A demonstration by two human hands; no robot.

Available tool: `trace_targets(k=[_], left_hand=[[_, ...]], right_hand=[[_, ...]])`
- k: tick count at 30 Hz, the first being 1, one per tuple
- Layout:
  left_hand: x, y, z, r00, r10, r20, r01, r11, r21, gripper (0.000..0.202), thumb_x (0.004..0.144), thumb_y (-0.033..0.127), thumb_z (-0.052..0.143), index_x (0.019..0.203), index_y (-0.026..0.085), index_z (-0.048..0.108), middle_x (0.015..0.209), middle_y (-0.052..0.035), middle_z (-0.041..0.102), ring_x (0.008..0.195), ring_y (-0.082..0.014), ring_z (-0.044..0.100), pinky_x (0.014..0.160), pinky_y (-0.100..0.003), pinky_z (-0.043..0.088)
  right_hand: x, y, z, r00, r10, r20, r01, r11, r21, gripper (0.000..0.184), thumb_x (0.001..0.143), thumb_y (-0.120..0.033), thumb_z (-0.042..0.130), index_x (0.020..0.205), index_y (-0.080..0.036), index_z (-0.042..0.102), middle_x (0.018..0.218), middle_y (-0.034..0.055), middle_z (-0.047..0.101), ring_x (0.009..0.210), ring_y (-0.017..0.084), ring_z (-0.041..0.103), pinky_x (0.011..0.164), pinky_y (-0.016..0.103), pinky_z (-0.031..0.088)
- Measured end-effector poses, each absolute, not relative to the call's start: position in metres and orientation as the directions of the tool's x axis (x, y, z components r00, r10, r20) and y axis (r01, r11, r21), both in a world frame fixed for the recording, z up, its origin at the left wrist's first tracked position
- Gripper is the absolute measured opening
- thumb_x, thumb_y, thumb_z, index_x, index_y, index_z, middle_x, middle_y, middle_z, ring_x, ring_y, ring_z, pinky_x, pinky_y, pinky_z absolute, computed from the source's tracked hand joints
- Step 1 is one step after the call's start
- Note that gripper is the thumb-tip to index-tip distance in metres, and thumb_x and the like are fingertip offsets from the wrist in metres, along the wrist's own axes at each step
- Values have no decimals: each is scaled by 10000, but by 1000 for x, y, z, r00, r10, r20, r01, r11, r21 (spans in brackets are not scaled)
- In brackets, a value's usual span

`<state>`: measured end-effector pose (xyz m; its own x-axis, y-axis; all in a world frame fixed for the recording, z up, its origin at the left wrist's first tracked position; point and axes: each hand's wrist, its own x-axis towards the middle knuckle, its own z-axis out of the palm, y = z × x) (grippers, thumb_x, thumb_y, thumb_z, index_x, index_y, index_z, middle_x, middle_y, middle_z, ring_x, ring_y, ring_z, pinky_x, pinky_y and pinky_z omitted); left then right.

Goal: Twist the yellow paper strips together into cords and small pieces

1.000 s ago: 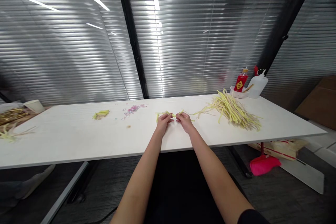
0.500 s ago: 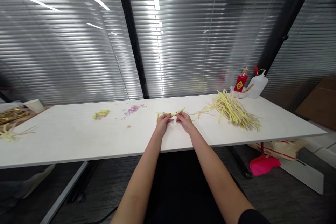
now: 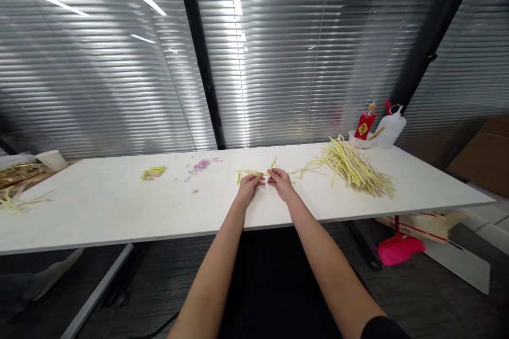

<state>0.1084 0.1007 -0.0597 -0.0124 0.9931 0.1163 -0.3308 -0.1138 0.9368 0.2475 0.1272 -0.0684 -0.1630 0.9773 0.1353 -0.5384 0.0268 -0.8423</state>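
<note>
My left hand (image 3: 249,184) and my right hand (image 3: 281,182) rest close together on the white table (image 3: 119,212), both pinched on thin yellow-green strips (image 3: 247,172). One strip end sticks up above my right fingers. The strips spread a little to the left of my left hand. A big pile of the same yellow strips (image 3: 352,167) lies to the right, about an arm's reach from my right hand.
A small yellow bundle (image 3: 152,172) and pink scraps (image 3: 201,164) lie left of my hands. A red bottle (image 3: 365,121), a white bottle (image 3: 390,125) and a bowl (image 3: 361,140) stand at the back right. A pink broom (image 3: 400,248) sits on the floor. A cup (image 3: 51,159) is far left.
The strip end at my right fingers has tipped from lying sideways to pointing upward. Both hands stayed almost in place.
</note>
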Motion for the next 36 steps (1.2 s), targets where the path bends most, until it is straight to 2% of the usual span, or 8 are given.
trace_targets(k=[4,9,11,14,19,24,29,36], left_hand=[[109,100,-60,13,989,149,-327,-136,935,286,625,303,755,811,97,686,853,-87,649,776,-158,602,726,-301,484],[109,102,-63,12,989,146,-328,-134,935,285,629,299,751,824,99,694,865,-89,646,792,-164,599,725,-305,489],[109,103,-63,9,990,144,-330,-133,935,280,626,298,754,814,99,695,868,-91,648,781,-160,599,733,-307,489],[108,104,-64,-5,990,141,-333,-135,933,281,613,302,763,797,101,694,872,-90,651,769,-153,599,746,-306,485],[106,105,-66,-62,991,115,-335,-129,933,274,589,321,775,727,105,677,800,-75,654,698,-138,605,764,-306,465],[106,104,-65,-80,989,124,-347,-144,927,278,593,333,771,736,112,681,720,-54,639,683,-135,597,770,-303,451],[106,102,-63,-87,989,119,-345,-142,928,248,615,336,757,698,119,669,707,-49,630,706,-142,597,763,-292,442],[105,105,-67,-67,987,148,-356,-162,920,257,616,341,756,713,118,673,705,-45,627,691,-137,587,759,-297,442]], right_hand=[[247,130,-72,-102,986,130,-547,53,-835,370,593,-322,745,900,-190,587,803,-2,620,567,69,517,594,233,465],[246,135,-77,-37,988,152,-506,113,-855,412,593,-302,736,958,-193,577,701,-35,593,497,57,470,555,235,456],[245,137,-79,-9,984,178,-452,155,-878,400,603,-318,723,958,-177,603,722,-17,605,520,66,484,550,235,452],[243,137,-82,26,973,228,-338,223,-914,393,632,-343,693,975,-157,640,855,41,645,627,101,538,560,242,454],[241,135,-86,-26,946,325,-94,321,-942,377,732,-365,605,1044,-161,662,954,86,665,652,135,552,581,281,468],[241,132,-87,-111,825,555,89,564,-821,280,819,-270,514,1035,-206,679,970,65,650,871,172,584,795,311,463],[242,129,-84,-182,760,624,181,650,-738,284,850,-223,483,1065,-224,668,866,45,618,812,149,576,760,285,457],[241,126,-83,-243,710,661,222,704,-675,288,866,-182,456,1040,-246,677,850,37,585,813,142,555,763,281,445]])
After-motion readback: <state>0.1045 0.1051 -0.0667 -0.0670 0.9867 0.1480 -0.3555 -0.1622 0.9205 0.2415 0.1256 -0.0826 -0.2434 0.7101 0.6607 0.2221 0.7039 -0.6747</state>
